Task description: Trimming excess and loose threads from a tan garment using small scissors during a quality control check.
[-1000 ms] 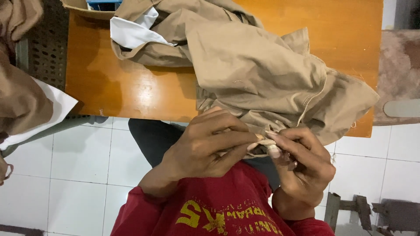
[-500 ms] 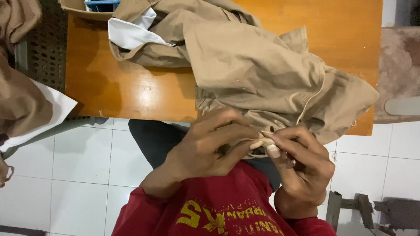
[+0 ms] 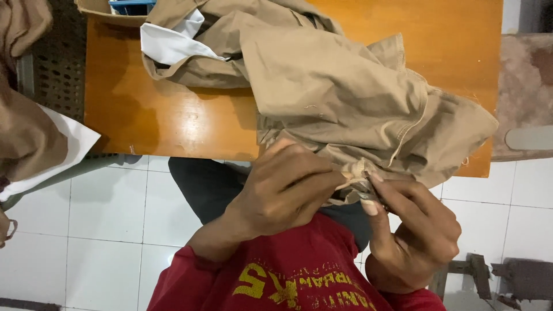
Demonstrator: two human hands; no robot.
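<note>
Both hands, left hand [image 3: 288,190] and right hand [image 3: 412,230], pinch the tan garment [image 3: 345,92] edge (grips closed on cloth); keeping it taut would help.

I see an orange-brown wooden table [image 3: 173,121] with a glossy top. A crumpled tan garment [image 3: 345,98] lies on it, covering most of its middle and right side and hanging over the near edge. A white lining piece [image 3: 170,43] of the garment rests on the wood near the far left. A cardboard box [image 3: 109,8] sits at the far left corner. Below the table lies a white tiled floor [image 3: 92,230].
</note>
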